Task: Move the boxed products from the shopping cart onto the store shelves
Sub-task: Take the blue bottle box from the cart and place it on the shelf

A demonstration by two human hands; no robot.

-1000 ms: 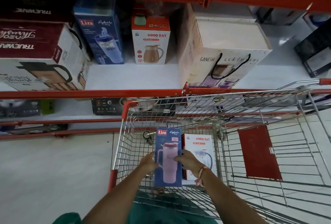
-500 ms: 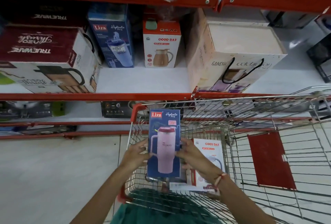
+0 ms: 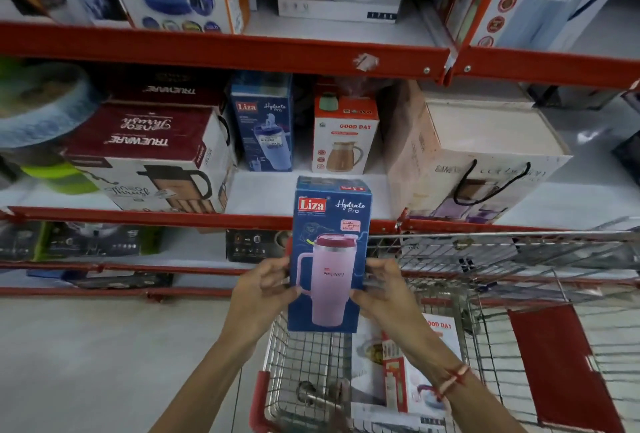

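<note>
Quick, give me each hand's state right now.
Left hand: closed on the left side of the blue Liza box.
Right hand: closed on the same box's right side.

A blue Liza Hydrate Pro box (image 3: 330,252) picturing a pink tumbler is held upright above the shopping cart (image 3: 485,294), level with the shelf's front edge (image 3: 138,216), while a white Good Day box (image 3: 408,370) lies flat in the cart.

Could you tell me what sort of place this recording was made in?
Most likely a housewares shop aisle: red-edged shelves stocked with boxed flasks and jugs, a wire shopping cart, and both hands lifting a Liza box out of it.
</note>
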